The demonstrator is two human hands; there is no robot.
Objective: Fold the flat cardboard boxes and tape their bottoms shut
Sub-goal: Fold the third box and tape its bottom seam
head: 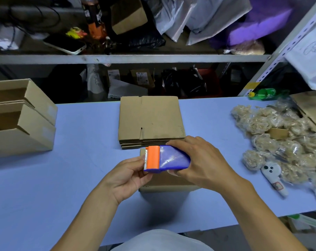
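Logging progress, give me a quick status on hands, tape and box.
Right hand grips tape dispenser; left hand pinches its orange cutter end. Folded box underneath. Flat stack behind. Nothing blocking.

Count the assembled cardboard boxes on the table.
3. Two open boxes sit at the table's left edge, far one and near one. A third sits under both hands; others may be hidden.

1. A single head-worn wide-angle view looks forward and down over the blue counter.
2. It sits close above both forearms, which reach in from the bottom edge.
3. Shelving fills the far side.
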